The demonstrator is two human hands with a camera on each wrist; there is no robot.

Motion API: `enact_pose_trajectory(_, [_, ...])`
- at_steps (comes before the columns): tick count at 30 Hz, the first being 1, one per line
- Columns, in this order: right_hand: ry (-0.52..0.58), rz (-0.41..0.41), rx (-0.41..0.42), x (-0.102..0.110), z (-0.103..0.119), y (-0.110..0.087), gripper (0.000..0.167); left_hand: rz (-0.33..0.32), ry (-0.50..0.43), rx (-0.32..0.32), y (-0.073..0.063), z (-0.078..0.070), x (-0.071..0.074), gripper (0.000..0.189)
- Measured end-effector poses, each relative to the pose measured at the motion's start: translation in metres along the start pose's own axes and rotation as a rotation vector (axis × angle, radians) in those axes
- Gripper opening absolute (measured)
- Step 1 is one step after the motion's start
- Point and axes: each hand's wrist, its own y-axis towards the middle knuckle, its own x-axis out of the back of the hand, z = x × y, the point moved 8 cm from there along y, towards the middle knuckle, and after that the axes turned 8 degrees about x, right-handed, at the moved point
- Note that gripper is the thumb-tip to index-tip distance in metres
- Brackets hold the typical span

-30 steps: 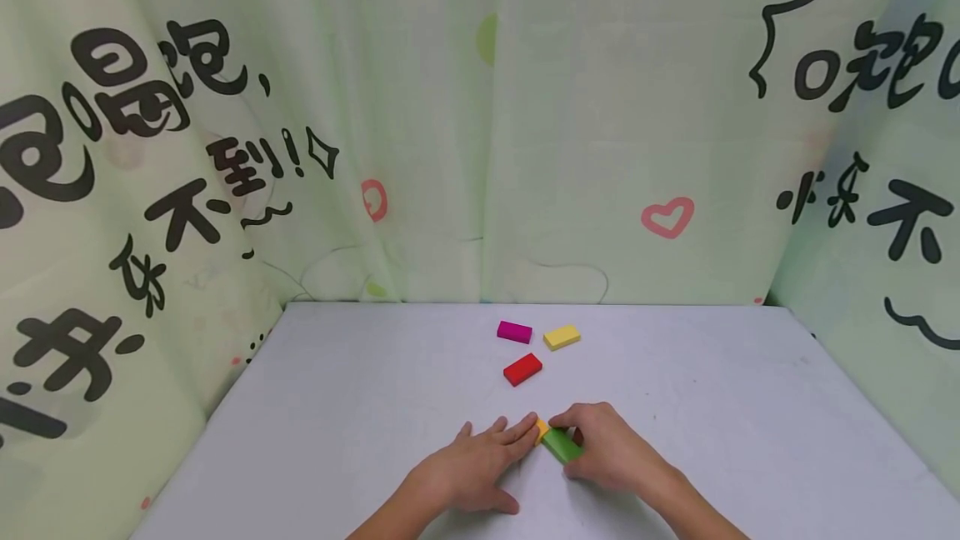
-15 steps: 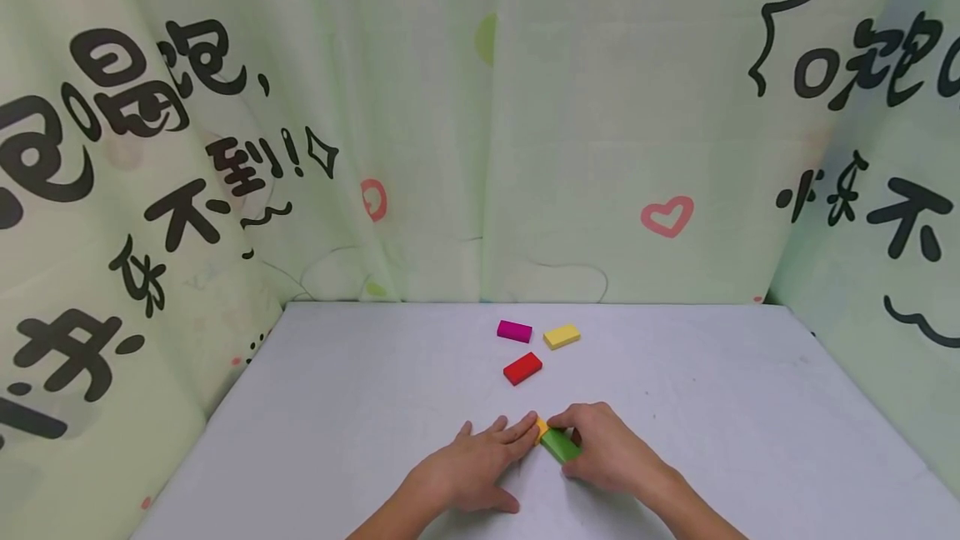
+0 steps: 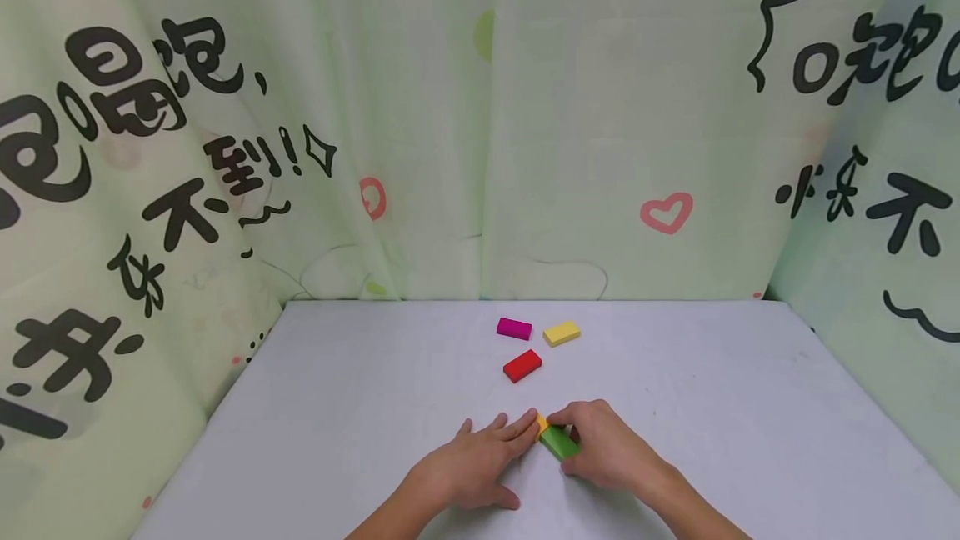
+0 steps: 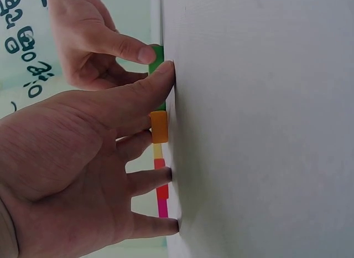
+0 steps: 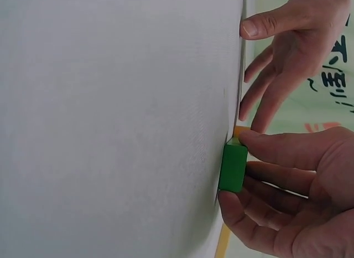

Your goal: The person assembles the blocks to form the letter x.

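Note:
My right hand [image 3: 606, 445] pinches a green rectangular block [image 3: 558, 442] between thumb and fingers, low at the tabletop. One end of it meets an orange block [image 3: 542, 425], though any gap between them is too small to tell. My left hand [image 3: 480, 465] lies on the table with straight, spread fingers, and a fingertip touches the orange block's left side, hiding part of it. The left wrist view shows the orange block [image 4: 159, 127] beside the green block [image 4: 157, 54]. In the right wrist view the green block [image 5: 233, 166] sits between the right thumb and fingers.
Beyond the hands lie a red block [image 3: 522, 366], a magenta block [image 3: 514, 328] and a yellow block [image 3: 562, 333], apart from each other on the white table [image 3: 360, 390]. A pale green printed curtain [image 3: 570, 123] stands behind the table's far edge and along both sides.
My right hand and the green block have shifted very slightly left, towards the left hand. The left hand stays in place, and the view has tipped a little.

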Motion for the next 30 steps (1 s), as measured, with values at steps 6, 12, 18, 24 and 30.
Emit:
enact_pose_trajectory(6, [0.005, -0.009, 0.000, 0.0008, 0.0014, -0.0006, 0.052, 0.005, -0.005, 0.005, 0.0008, 0.0001, 0.0007, 0.097])
enact_pose_trajectory(12, [0.014, -0.008, 0.017, -0.0008, 0.0021, -0.0013, 0.051, 0.006, -0.012, 0.007, 0.0013, 0.0003, 0.0003, 0.097])
enact_pose_trajectory(18, [0.029, 0.001, 0.019, -0.0019, 0.0030, -0.0014, 0.053, 0.008, -0.013, 0.010, 0.0013, 0.0003, -0.0001, 0.097])
enact_pose_trajectory(24, [0.015, -0.003, 0.026, -0.0009, 0.0038, -0.0015, 0.053, 0.001, -0.007, 0.001, 0.0013, 0.0002, 0.0006, 0.097])
enact_pose_trajectory(30, [0.016, -0.002, 0.029, -0.0013, 0.0043, -0.0004, 0.055, -0.002, -0.005, -0.002, 0.0015, 0.0005, 0.0006, 0.097])
